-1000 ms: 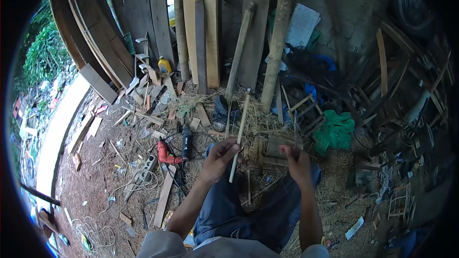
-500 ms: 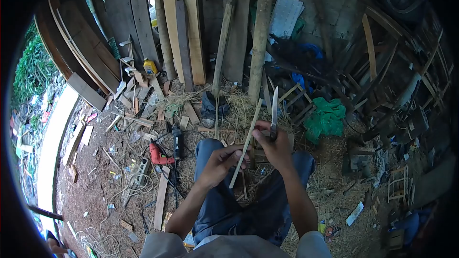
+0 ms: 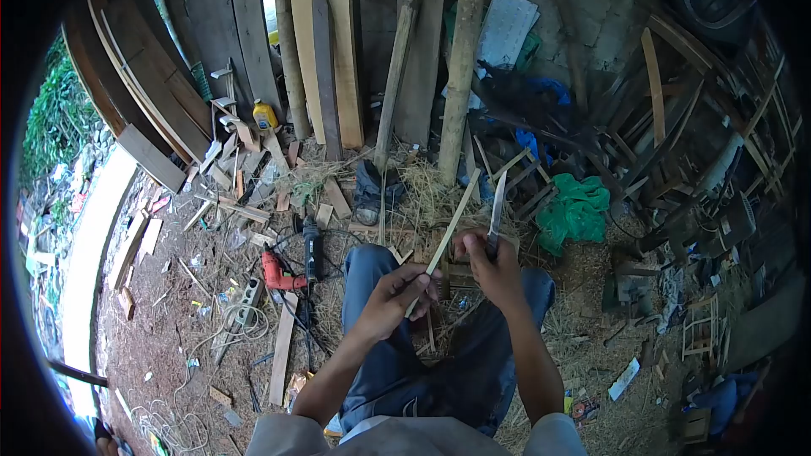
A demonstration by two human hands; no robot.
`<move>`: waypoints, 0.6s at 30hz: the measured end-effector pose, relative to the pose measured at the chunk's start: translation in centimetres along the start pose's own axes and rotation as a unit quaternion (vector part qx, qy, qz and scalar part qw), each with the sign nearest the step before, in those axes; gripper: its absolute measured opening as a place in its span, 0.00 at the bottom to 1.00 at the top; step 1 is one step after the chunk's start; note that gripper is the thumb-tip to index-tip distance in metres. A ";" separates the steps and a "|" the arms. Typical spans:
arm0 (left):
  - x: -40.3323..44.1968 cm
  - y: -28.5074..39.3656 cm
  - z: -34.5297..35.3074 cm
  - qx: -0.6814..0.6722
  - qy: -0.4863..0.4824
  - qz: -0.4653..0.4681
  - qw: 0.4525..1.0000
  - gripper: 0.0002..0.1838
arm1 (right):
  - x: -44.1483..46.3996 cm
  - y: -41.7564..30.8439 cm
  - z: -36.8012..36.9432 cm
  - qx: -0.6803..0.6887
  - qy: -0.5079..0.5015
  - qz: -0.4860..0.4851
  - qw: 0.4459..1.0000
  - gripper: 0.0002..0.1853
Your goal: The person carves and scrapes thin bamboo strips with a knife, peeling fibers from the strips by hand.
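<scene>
A thin pale stick [image 3: 450,232] slants up and away between my knees, and my left hand [image 3: 400,297] is closed round its lower part. My right hand [image 3: 492,268] grips the dark handle of a knife [image 3: 498,208], whose blade points up and away from me. The knife stands just right of the stick, with a gap between blade and stick. The fingers of my right hand are close to the stick; whether they touch it I cannot tell.
Left of my knees lie a red drill [image 3: 277,274], a dark power tool [image 3: 313,251] and a power strip [image 3: 248,302] with cord. Ahead are a dark boot [image 3: 369,190], wood scraps and upright boards [image 3: 336,59]. A green bag [image 3: 574,211] lies to the right.
The knife came into view in my right hand, beside the stick. Since half a second ago the stick has tilted further right and the knife has shifted slightly right and down.
</scene>
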State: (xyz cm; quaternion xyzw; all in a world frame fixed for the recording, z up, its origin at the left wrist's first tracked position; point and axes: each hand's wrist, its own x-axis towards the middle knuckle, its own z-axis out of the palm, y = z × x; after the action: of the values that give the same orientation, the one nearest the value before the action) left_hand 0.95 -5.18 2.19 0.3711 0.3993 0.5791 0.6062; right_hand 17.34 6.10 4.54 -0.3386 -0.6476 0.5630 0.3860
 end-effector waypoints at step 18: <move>-1.8 3.3 0.9 0.441 0.084 0.128 0.884 0.13 | -0.6 1.2 -1.6 -0.268 -0.092 -0.024 0.959 0.12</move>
State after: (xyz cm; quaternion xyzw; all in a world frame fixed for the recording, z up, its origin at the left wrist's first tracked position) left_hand 0.41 -6.78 5.63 0.5978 0.6122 0.4448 0.2645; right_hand 19.07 6.52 3.39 -0.3607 -0.8153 0.3881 0.2335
